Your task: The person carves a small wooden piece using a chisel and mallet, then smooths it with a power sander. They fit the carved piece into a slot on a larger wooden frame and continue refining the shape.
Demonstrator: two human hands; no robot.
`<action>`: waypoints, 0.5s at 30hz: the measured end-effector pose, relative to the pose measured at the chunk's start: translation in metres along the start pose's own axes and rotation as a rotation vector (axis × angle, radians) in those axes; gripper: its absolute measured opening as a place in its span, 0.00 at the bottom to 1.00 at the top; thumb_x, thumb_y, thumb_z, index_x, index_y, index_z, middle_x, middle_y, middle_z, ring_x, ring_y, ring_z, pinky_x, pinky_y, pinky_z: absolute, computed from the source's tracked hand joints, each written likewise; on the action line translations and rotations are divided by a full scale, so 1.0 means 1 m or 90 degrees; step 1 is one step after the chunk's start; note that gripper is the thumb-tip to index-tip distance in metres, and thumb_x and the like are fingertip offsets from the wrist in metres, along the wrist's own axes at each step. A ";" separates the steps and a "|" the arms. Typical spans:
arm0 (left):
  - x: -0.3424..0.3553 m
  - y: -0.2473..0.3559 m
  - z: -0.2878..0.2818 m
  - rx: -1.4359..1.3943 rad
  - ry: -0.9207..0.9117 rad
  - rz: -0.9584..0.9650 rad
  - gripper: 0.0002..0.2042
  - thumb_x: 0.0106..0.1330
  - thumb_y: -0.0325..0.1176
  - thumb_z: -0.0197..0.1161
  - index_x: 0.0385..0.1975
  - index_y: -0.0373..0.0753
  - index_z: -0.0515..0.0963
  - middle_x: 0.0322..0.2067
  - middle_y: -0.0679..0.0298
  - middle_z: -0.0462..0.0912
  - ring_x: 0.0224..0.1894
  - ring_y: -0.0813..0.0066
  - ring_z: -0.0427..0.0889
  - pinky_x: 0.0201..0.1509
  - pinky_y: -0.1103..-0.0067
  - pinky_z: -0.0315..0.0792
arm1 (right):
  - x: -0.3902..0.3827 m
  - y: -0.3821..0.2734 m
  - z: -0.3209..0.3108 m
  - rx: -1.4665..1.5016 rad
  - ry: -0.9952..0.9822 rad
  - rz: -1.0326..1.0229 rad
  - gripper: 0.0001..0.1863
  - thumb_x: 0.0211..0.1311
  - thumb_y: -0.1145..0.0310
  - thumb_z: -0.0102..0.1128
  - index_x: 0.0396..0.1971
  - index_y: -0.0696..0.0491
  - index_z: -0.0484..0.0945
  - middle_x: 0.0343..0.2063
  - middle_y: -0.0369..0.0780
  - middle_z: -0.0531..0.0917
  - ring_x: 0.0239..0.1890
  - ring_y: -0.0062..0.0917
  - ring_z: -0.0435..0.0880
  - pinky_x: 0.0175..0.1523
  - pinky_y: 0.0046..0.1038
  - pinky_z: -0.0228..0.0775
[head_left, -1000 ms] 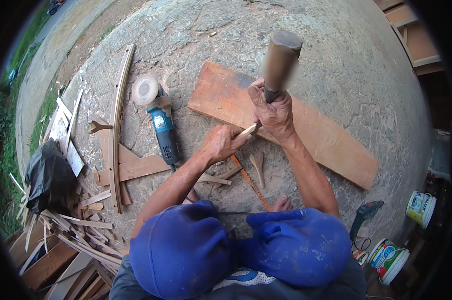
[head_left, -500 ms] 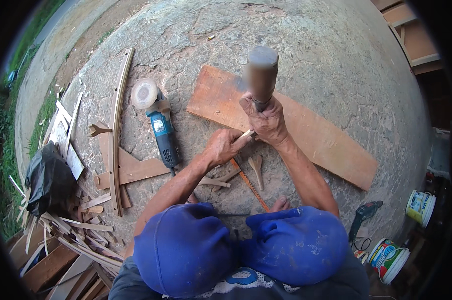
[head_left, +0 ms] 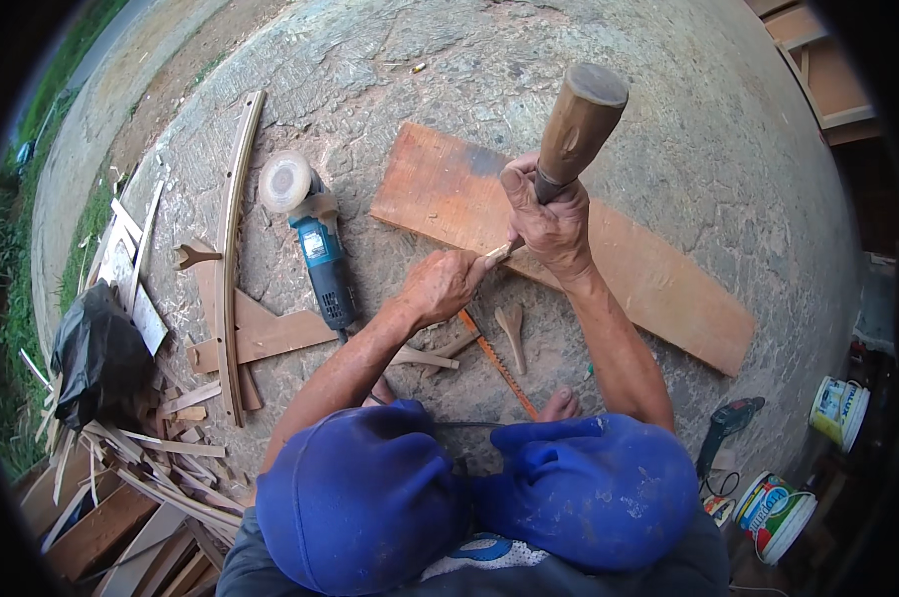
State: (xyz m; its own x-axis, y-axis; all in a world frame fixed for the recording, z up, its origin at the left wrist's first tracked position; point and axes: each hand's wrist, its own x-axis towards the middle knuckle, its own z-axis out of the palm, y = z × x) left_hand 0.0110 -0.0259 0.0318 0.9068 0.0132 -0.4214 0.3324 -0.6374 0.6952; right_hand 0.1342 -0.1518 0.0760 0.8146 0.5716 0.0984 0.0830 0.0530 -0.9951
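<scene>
My right hand (head_left: 549,214) grips the shank of a tool, apparently a chisel, with a thick wooden handle (head_left: 581,114) that rises above it. The tool's lower end meets a small pale wood piece (head_left: 495,255) in the closed fingers of my left hand (head_left: 438,284). Both are over the near edge of a wide reddish board (head_left: 668,289) on the concrete. Just below them lie an orange toothed saw blade (head_left: 499,361), a pale forked wood piece (head_left: 512,338) and other short sticks (head_left: 425,362). My knees, in blue cloth (head_left: 589,488), fill the lower middle.
An angle grinder (head_left: 322,264) lies left, beside a curved strip (head_left: 236,229). A black bag (head_left: 101,348) and scrap wood (head_left: 131,507) are piled at lower left. A drill (head_left: 730,423) and buckets (head_left: 773,512) stand or lie at right. Wooden frames (head_left: 822,80) are at upper right.
My right hand and the tool first shifted down and to the left, then moved back up and to the right. My left hand stays nearly in place on the small piece.
</scene>
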 end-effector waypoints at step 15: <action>-0.003 -0.001 0.004 0.018 0.043 0.030 0.20 0.79 0.47 0.50 0.39 0.35 0.81 0.30 0.43 0.83 0.37 0.40 0.83 0.43 0.53 0.74 | 0.003 0.009 0.008 -0.059 -0.023 -0.016 0.10 0.71 0.64 0.67 0.38 0.55 0.79 0.21 0.30 0.78 0.23 0.13 0.76 0.28 0.21 0.70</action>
State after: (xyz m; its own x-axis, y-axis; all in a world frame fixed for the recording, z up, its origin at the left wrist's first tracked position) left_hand 0.0066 -0.0280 0.0299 0.9369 0.0339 -0.3479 0.2824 -0.6601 0.6960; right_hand 0.1327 -0.1429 0.0673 0.7907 0.6002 0.1210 0.1565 -0.0071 -0.9876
